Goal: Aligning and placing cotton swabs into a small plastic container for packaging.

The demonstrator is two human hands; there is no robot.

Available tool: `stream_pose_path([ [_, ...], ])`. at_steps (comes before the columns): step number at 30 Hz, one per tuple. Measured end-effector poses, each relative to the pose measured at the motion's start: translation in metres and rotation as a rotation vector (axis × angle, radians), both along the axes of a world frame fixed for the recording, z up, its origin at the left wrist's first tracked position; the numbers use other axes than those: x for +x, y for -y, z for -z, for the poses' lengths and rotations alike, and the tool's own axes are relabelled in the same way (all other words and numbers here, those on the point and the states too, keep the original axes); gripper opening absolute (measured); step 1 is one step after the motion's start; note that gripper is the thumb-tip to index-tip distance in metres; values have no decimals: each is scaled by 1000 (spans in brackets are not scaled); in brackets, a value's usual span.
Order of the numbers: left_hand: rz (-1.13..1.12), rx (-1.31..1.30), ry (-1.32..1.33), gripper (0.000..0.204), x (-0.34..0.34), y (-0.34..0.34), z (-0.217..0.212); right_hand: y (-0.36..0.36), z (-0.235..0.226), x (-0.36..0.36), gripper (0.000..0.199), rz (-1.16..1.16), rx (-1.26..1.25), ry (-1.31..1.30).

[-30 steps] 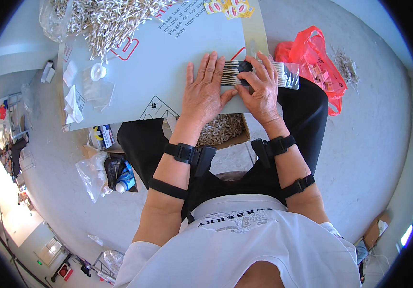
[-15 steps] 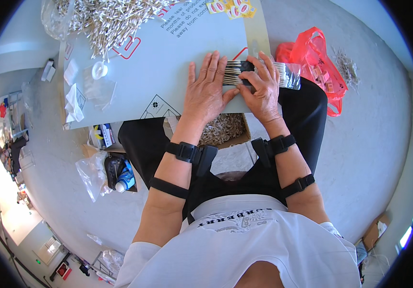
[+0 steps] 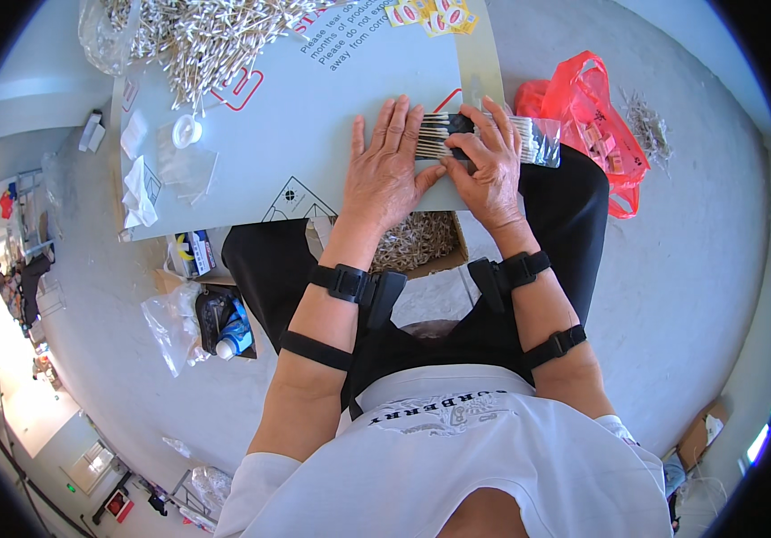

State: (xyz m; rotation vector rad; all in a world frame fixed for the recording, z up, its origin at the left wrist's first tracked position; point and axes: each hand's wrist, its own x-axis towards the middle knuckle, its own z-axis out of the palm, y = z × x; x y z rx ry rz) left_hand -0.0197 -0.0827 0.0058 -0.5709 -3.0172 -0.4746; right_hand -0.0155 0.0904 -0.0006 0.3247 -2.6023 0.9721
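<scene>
White cloth of a shirt (image 3: 457, 457) is nearest, then black straps (image 3: 347, 283) round both forearms, and black trousers (image 3: 574, 233) on spread knees with an open carton of swabs (image 3: 417, 244) between them. Just beyond, the left hand (image 3: 381, 175) lies palm down on a pale board (image 3: 314, 134), fingers stretched and slightly apart, thumb at the near corner of a row of cotton swabs (image 3: 432, 136). I see the right hand (image 3: 486, 170) bent over the middle of that row; whether its thumb and forefinger grip anything, I cannot tell. Past this hand the row runs on in a clear plastic sleeve (image 3: 545, 143), sticking out beyond the board's right edge. A red plastic bag (image 3: 574, 99) sits near it. Farther up the board are a loose heap of swabs (image 3: 215, 49) and yellow labels (image 3: 444, 15). Far off to the left, another person (image 3: 16, 291) is in view.
</scene>
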Motion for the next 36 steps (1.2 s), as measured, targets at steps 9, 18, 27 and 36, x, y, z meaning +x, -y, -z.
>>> stream_pose_path([
  [9,-6,-1,10,83,0,0,-1,1,-2,-1,23,7,12,24],
  [18,-1,-17,29,83,0,0,-1,1,1,0,35,9,53,18],
  [27,1,-8,37,84,0,1,-1,1,2,0,34,0,26,-4],
  [36,-6,3,24,85,0,0,-3,1,1,0,26,42,-30,16],
])
